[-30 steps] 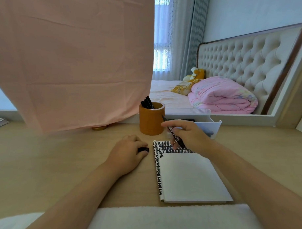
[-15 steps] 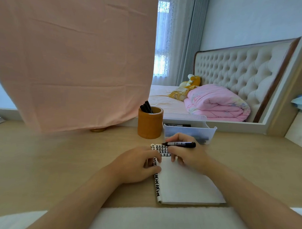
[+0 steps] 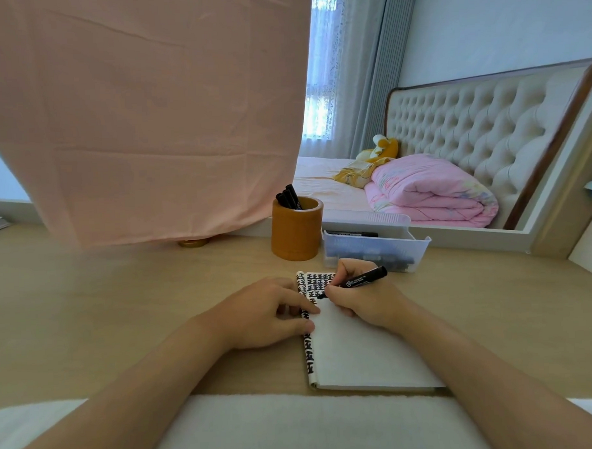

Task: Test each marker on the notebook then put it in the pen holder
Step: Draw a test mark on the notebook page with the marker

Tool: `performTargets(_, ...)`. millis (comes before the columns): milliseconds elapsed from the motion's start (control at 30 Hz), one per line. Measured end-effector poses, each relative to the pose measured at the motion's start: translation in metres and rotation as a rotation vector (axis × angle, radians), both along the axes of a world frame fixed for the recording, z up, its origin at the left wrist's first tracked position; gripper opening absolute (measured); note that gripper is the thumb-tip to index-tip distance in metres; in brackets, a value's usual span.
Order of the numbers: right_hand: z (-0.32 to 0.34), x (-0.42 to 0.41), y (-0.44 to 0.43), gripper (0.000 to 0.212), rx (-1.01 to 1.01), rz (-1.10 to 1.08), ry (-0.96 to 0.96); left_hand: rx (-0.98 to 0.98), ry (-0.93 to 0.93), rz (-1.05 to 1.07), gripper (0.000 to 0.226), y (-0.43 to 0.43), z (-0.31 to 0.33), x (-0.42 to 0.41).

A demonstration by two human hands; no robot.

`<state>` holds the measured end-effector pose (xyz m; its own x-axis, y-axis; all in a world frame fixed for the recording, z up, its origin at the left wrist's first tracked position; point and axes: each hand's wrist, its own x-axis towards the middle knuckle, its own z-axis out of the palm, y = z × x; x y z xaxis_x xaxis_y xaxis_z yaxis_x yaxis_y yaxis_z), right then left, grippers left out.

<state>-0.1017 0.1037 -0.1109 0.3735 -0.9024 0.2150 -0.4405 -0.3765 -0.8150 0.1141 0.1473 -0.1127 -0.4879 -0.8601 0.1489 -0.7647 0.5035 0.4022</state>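
An open notebook (image 3: 359, 349) lies on the wooden desk, its page blank white below rows of black marks at the top. My right hand (image 3: 368, 302) grips an uncapped black marker (image 3: 363, 279) with the tip down on the upper left of the page. My left hand (image 3: 267, 312) rests with curled fingers on the notebook's left edge; the black cap it held a second ago shows only as a dark sliver between thumb and forefinger. Behind the notebook stands the orange-brown pen holder (image 3: 296, 231), with several black markers (image 3: 288, 197) in it.
A clear plastic tray (image 3: 419, 250) with more markers sits right of the holder, just behind my right hand. A pink cloth (image 3: 143, 112) hangs over the desk's far left. A white towel (image 3: 295, 426) covers the near edge. A gold disc (image 3: 193, 243) lies under the cloth.
My left hand slid right from the desk onto the notebook's edge. My right hand swung the marker level, then tipped it down onto the page's upper left.
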Motion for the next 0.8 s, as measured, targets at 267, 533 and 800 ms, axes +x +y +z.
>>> performTargets(267, -0.0013, 0.0001, -0.0006, 0.016, -0.097, -0.008, 0.070, 0.017, 0.016, 0.010, 0.034, 0.0007, 0.0002, -0.0010)
performTargets(533, -0.0024, -0.0007, 0.0005, 0.015, -0.131, -0.036, 0.112, 0.021, 0.034, 0.013, 0.032, 0.0043, 0.0007, -0.0022)
performTargets(800, -0.0005, -0.0025, 0.0028, 0.020, -0.123, 0.026, 0.088, 0.023, 0.009, 0.023, 0.033, 0.0056, 0.0023, -0.0035)
